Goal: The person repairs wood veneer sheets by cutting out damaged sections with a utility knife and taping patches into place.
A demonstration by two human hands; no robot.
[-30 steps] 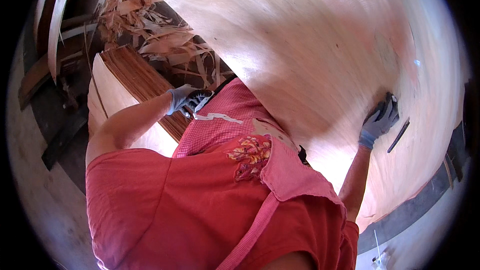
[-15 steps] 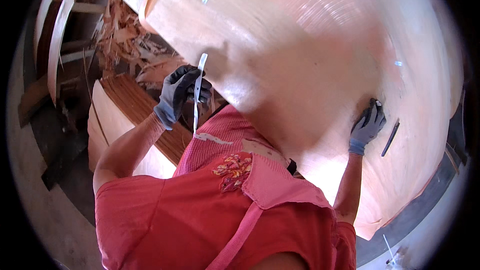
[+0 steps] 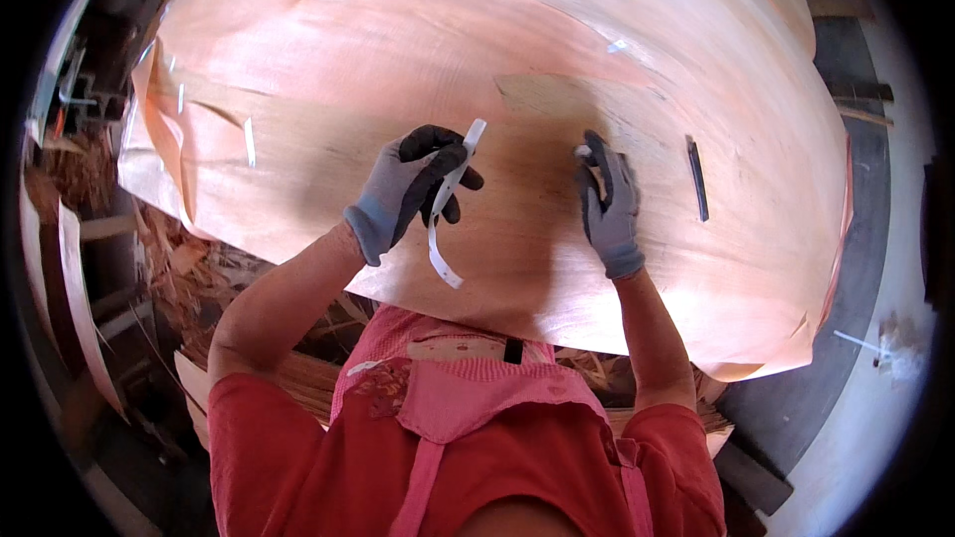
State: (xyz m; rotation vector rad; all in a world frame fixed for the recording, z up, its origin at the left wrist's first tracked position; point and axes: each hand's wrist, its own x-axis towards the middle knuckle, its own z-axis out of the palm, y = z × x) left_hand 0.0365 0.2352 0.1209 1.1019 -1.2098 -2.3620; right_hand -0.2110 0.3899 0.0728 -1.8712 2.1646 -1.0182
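Note:
A thin white strip (image 3: 445, 209) with small dark marks, like perforated paper tape, hangs from my left hand (image 3: 423, 179). The gloved thumb and fingers pinch it near its upper end, and its lower end curls over the large wood veneer sheet (image 3: 398, 80). My right hand (image 3: 610, 204), also in a grey and black glove, rests on the sheet. A small white bit (image 3: 582, 151) shows at its fingertips; what it is stays unclear. To the right of that hand lies a narrow black strip-like tool (image 3: 696, 179), apart from the fingers.
Short white tape pieces (image 3: 250, 142) are on the veneer. A curled veneer flap (image 3: 164, 144) lifts at its left edge. Broken veneer scraps (image 3: 179, 268) are heaped at the lower left. Dark beams (image 3: 841, 2) lie beyond the right edge.
My view has turned, and the sheet now spans the front. My left hand has come over the veneer with the white strip. My right hand is farther left of the black tool.

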